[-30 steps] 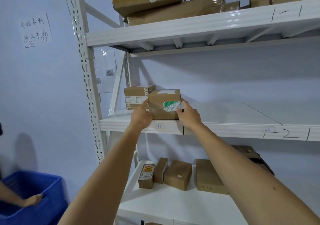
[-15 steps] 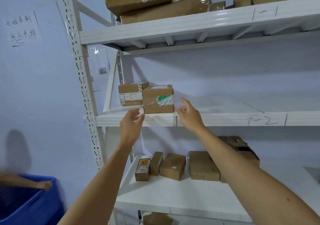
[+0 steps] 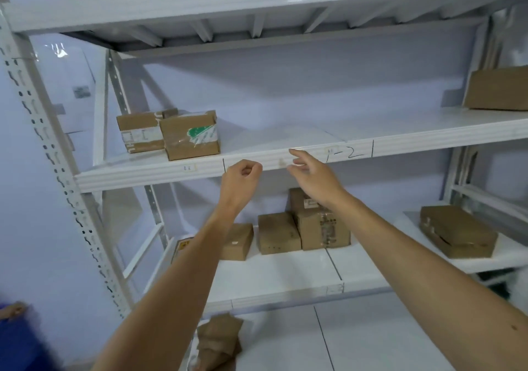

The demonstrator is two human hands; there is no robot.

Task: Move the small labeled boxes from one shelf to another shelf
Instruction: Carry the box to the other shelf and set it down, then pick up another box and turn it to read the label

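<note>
Letting go marks this moment: a second ago both our hands pressed the sides of the box with the green-and-white label (image 3: 190, 135) on the middle shelf (image 3: 148, 172), and now they hang free in front of that shelf's front edge, holding nothing. Our left hand (image 3: 241, 183) is loosely curled, its fingers (image 3: 251, 167) bent inward around empty air. Our right hand (image 3: 311, 174) is spread, fingers (image 3: 298, 154) pointing toward ten o'clock and blurred by motion.

That box sits at about ten o'clock from our hands, near the front lip of the middle shelf, touching or just beside a second labeled box (image 3: 140, 132) that stands behind it to the left. Both rest flat and upright. We judge this delivery finished: the box stays where we set it.

On the lower shelf (image 3: 285, 270), at about six o'clock below our hands, several small brown boxes remain: a tall taped box (image 3: 321, 229), a plain box (image 3: 278, 233) touching its left side, and another box (image 3: 238, 240) partly hidden by our left forearm. A flatter worn box (image 3: 457, 230) lies well apart at four o'clock. A larger box (image 3: 498, 87) occupies the far right of the middle shelf.

Since our view has swung right and down toward the lower shelf, we judge the next step is reaching down for one of those boxes.
</note>
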